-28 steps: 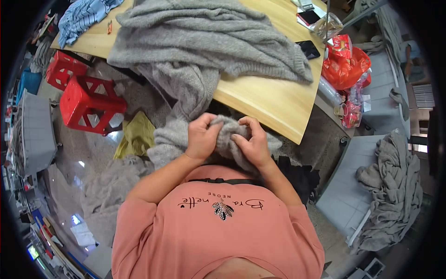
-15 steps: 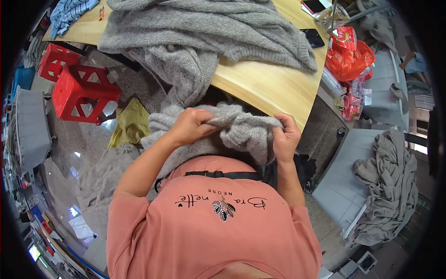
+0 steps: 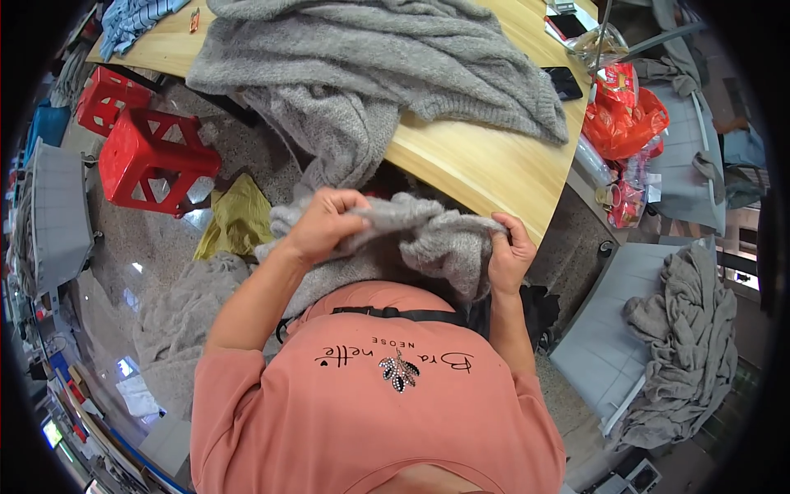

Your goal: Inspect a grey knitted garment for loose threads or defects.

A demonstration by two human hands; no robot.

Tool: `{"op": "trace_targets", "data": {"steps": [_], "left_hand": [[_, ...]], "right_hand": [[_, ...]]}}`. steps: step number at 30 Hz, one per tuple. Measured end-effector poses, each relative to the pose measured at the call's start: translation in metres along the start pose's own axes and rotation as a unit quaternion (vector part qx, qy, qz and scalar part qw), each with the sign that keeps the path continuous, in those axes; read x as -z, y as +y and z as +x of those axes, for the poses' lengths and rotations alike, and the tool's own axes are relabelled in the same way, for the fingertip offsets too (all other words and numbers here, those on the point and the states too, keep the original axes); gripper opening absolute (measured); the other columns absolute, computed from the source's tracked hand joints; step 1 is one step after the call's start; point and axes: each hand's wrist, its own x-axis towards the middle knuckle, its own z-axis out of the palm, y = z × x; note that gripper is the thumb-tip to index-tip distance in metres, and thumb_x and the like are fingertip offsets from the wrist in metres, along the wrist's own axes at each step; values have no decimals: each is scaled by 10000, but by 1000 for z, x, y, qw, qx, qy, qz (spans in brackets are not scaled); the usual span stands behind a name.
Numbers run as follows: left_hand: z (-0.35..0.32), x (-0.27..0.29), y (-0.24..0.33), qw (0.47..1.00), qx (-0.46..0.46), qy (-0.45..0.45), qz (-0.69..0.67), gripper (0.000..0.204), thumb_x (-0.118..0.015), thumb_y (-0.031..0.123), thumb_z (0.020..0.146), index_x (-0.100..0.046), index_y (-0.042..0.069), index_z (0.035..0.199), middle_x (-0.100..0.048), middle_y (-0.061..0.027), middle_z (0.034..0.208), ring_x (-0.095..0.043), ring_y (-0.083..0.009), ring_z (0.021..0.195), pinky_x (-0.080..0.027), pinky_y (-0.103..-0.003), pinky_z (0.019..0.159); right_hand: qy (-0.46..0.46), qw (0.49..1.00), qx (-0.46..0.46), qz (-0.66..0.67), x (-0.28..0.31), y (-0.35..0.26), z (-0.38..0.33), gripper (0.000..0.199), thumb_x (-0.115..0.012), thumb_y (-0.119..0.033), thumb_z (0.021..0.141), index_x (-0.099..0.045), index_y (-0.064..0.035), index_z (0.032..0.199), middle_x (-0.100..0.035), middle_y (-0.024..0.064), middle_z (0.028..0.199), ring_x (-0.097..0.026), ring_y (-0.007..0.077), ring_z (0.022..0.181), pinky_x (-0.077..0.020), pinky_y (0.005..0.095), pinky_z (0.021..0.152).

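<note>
I hold a fuzzy grey knitted garment point(image 3: 420, 235) in front of my chest, stretched between both hands. My left hand point(image 3: 322, 222) grips its left end and my right hand point(image 3: 510, 251) grips its right end. The cloth sags in folds between them and hangs down over my salmon-pink shirt point(image 3: 370, 403). Beyond it, a large grey knitted piece point(image 3: 387, 74) lies spread on the wooden table point(image 3: 485, 169) and drapes over the table's near edge.
Two red plastic stools point(image 3: 152, 148) stand on the floor at left, beside a yellow cloth point(image 3: 234, 218) and grey fabric point(image 3: 177, 317). A phone point(image 3: 564, 81) and orange bags point(image 3: 625, 115) are at the table's right end. More grey garments point(image 3: 687, 346) pile at right.
My hands were bunched together on the garment; they have moved apart, pulling it wider between them. The view has shifted slightly toward the table.
</note>
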Motion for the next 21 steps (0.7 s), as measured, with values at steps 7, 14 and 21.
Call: {"op": "trace_targets", "data": {"steps": [7,14,21], "left_hand": [[6,-20,-14,998,46,36,-6,104,-644,-2,659,-587,13,744,-575,-9,677,-496,-66,544,-394,-206,477],[17,-43,-46,991,3,-109,84,33,-606,62,771,-603,32,756,-570,27,688,-499,-43,600,-403,-187,533],[11,-37,-37,984,91,-136,-75,68,-562,98,821,-596,39,816,-591,6,762,-530,-56,659,-428,-193,600]], "right_hand": [[-270,939,203,-64,2,-20,-2,185,-523,-37,619,-595,-23,789,-573,118,736,-558,281,661,-460,335,595],[-311,875,357,-102,-35,-48,-25,70,-505,-37,679,-477,-63,738,-469,87,654,-519,256,559,-424,343,455],[-217,873,412,-141,-44,-34,-24,68,-543,-27,668,-512,-29,729,-477,73,611,-522,212,507,-415,311,421]]}}
